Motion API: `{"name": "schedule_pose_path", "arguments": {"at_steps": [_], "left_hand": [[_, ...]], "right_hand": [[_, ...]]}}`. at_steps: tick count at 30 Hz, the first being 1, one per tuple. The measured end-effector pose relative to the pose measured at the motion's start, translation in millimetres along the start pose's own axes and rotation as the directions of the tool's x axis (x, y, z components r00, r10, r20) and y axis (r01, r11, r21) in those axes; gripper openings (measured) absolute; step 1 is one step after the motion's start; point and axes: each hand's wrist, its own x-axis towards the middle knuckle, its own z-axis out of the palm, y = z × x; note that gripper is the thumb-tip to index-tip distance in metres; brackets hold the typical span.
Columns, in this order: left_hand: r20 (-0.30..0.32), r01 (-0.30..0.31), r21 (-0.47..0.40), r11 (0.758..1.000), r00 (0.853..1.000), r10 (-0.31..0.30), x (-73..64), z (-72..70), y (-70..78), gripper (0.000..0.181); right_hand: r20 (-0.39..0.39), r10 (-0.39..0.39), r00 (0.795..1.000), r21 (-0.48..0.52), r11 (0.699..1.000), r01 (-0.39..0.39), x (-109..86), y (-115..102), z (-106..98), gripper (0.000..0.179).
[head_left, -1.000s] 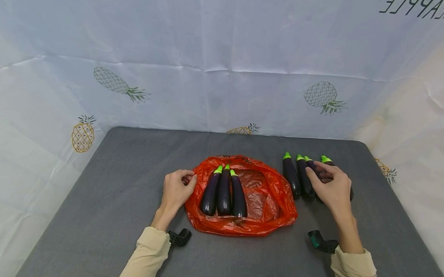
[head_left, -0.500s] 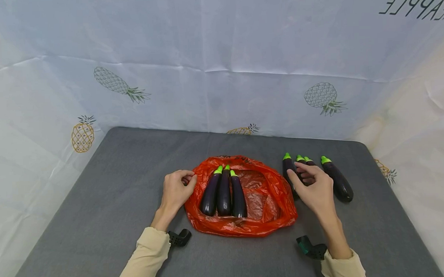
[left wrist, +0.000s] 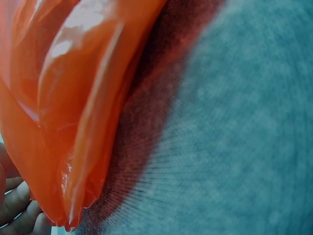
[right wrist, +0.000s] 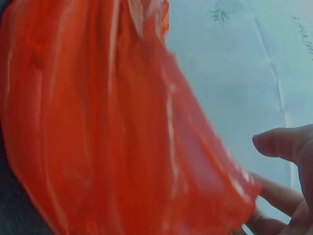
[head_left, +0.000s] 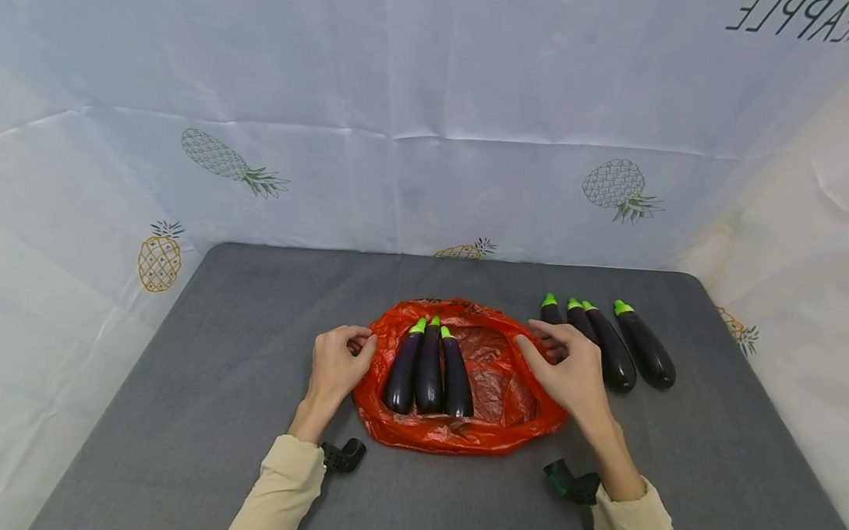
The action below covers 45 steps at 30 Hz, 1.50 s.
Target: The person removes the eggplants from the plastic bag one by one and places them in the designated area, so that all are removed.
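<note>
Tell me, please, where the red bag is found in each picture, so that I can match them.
Head: the red bag lies below the center, slightly right.
Left wrist: it fills the left side.
Right wrist: it covers the left and middle.
Shared landmark: the table, under the bag in the head view, rightward in left wrist, lower-left corner in right wrist.

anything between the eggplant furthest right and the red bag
Yes: in the head view, three other loose eggplants lie between the rightmost eggplant and the red bag, and the right hand is at the bag's right rim.
</note>
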Motion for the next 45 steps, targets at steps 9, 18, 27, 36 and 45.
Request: {"name": "schedule_pose_path", "arguments": {"at_steps": [9,18,27,36,45], "left_hand": [[-0.002,0.0,0.0,1.0,1.0,0.0,-0.2,0.2,-0.8,0.006],[-0.001,0.0,0.004,1.0,1.0,0.0,0.3,0.4,-0.5,0.006],[0.004,0.002,-0.004,1.0,1.0,-0.002,0.3,-0.3,-0.3,0.006],[0.005,-0.002,-0.009,1.0,1.0,0.002,0.1,-0.6,-0.6,0.007],[0.002,-0.007,-0.01,1.0,1.0,0.007,-0.3,-0.7,-1.3,0.006]], "right_hand": [[0.045,-0.022,0.999,0.024,0.999,0.021,-3.6,-6,14,0.035],[0.115,-0.024,0.993,0.041,0.999,0.02,-8.4,-12,29,0.037],[0.173,0.006,0.985,0.08,0.997,-0.02,-14.9,-20,44,0.039],[0.22,0.041,0.975,0.112,0.991,-0.067,-18.7,-25,53,0.041],[0.237,0.049,0.97,0.092,0.993,-0.073,-24.4,-25,60,0.041]]}}
